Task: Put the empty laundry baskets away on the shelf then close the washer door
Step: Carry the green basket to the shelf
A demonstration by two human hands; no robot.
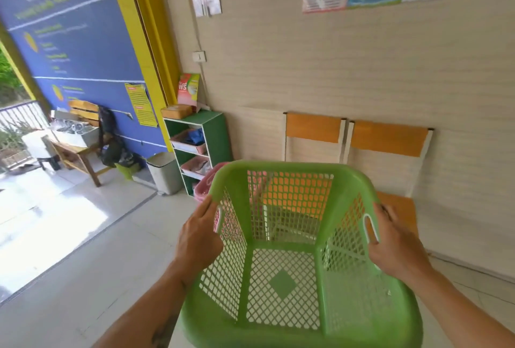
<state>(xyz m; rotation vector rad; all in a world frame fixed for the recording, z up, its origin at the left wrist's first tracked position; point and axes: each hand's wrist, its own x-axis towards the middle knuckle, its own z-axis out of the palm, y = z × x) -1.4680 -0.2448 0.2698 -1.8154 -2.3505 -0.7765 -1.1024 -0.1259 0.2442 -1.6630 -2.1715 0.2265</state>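
Green plastic laundry basket (292, 236), empty, fills the lower centre of the frame, tipped with its open mouth toward the camera. Left hand (199, 239) and right hand (395, 244) are each closed over a side rim by the handle slots. Left of centre, a green shelf (216, 136) holds pink trays (189, 143) with items inside.

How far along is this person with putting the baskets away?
Nothing looks finished yet. In hand: the left hand and right hand grip the sides of an empty green basket, carried in mid-air. Left: setting it on the green shelf ahead. A pink basket sits beside that shelf. No washer door is in view.
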